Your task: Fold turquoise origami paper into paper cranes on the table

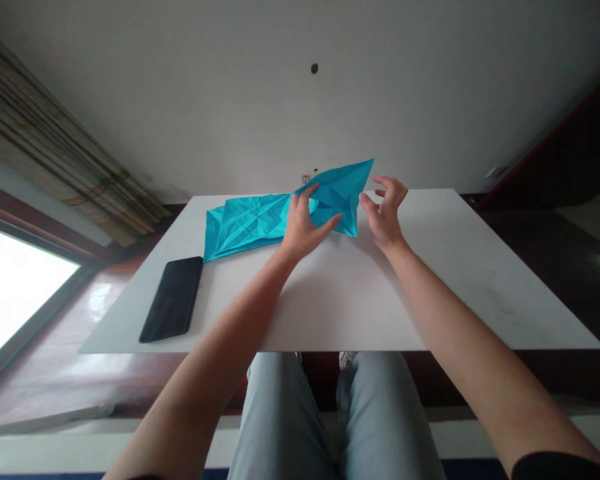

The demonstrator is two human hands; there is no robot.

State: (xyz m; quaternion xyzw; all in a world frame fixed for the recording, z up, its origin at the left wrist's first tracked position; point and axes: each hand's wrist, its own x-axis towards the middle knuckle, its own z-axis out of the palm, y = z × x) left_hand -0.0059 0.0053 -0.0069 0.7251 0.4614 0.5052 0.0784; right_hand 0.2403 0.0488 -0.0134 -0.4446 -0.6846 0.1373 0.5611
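A sheet of bright blue paper (pixel 253 223), marked with many crossing creases and partly folded, stretches over the back left of the white table. Its right end rises off the tabletop and opens into a pointed flap. My left hand (pixel 303 223) grips the paper near its middle, with the thumb spread across the inside of the flap and the fingers along its upper edge. Just right of the flap, my right hand (pixel 387 212) is raised with fingers apart and curved. It seems to hold nothing; whether the thumb touches the paper's edge I cannot tell.
A black tablet or large phone (pixel 173 299) lies on the left of the white table (pixel 480 280), near the paper's lower left corner. A wall (pixel 230 100) stands behind the table. Curtains (pixel 65 140) and a bright window are at the left.
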